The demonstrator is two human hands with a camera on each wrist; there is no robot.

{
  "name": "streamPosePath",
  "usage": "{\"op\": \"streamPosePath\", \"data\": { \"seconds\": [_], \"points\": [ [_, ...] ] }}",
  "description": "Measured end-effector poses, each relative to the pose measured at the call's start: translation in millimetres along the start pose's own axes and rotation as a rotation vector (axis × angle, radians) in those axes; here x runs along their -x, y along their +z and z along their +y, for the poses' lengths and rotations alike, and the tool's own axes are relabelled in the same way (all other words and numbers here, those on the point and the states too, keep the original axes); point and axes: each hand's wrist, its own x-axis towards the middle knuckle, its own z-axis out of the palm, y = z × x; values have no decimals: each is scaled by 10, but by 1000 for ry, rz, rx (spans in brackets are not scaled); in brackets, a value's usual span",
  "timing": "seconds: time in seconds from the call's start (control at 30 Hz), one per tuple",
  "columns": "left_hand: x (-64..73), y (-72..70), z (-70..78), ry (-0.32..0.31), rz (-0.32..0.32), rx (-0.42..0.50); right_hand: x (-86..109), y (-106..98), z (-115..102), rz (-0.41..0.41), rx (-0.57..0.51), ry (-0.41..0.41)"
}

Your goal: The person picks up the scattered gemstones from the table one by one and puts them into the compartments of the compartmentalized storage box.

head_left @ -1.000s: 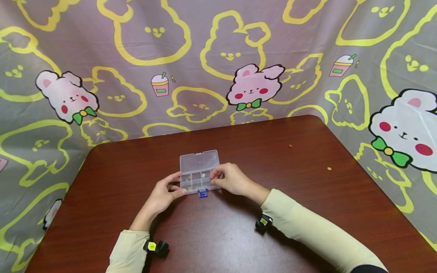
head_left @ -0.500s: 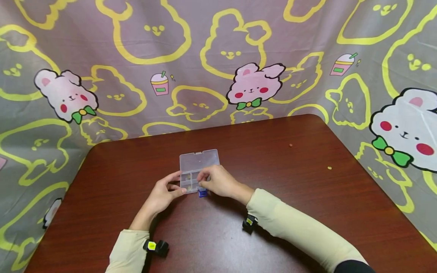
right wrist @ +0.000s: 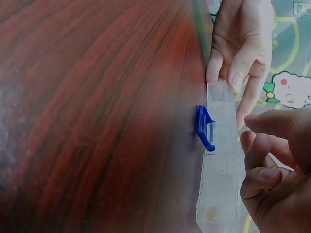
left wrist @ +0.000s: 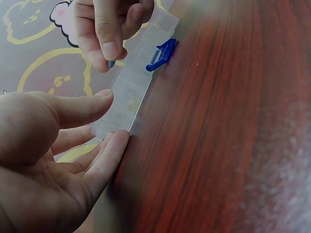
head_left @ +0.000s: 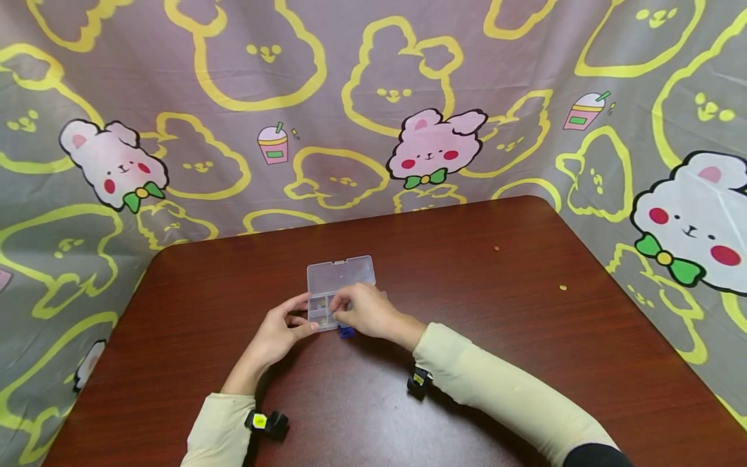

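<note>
A clear plastic compartment box (head_left: pixel 341 275) lies on the table with its lid raised at the back and a blue latch (head_left: pixel 346 331) at the front. My left hand (head_left: pixel 277 337) holds the box's left end between thumb and fingers. Over the middle compartments, my right hand (head_left: pixel 370 311) pinches a tiny bluish piece (left wrist: pixel 111 63), which shows at its fingertips in the left wrist view. A small yellowish piece (left wrist: pixel 132 103) sits in a left compartment, and an orange piece (right wrist: pixel 211 213) shows through the right end. My right hand hides much of the box in the head view.
Two tiny pieces lie on the table to the right: a brown one (head_left: pixel 497 248) farther back and a yellow one (head_left: pixel 563 287) nearer the right edge. A patterned cloth (head_left: pixel 344 117) hangs behind the brown table (head_left: pixel 443 279).
My right hand has moved left across the box, from its right-hand compartments to the middle ones. My left hand has stayed at the box's left end.
</note>
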Motion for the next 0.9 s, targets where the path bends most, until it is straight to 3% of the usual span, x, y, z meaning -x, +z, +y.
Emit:
{"op": "streamPosePath", "data": {
  "seconds": [0.9],
  "points": [
    [5, 8, 3, -13, 3, 13, -12, 19, 16, -7, -18, -10]
  ]
}}
